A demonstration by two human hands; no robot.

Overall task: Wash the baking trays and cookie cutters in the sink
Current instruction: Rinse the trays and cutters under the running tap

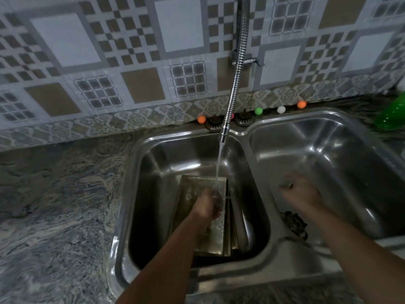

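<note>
Rectangular metal baking trays (215,238) lie stacked in the left basin of a steel double sink (258,163), wet and speckled with bubbles. Water runs from the flexible faucet (224,132) onto my left hand (207,206), which is held over the trays. Its fingers are curled round a small dark thing, seemingly a cookie cutter (219,204), blurred by the stream. My right hand (300,194) hovers over the right basin, motion-blurred, fingers loosely spread and holding nothing I can make out. A small shiny spot shows near its fingers.
A dark scrubber (294,223) lies by the divider at the right basin's near edge. Small coloured balls (258,111) line the sink's back rim below the tiled wall. A green plastic item (392,116) stands at far right. Marbled counter (57,205) spreads to the left.
</note>
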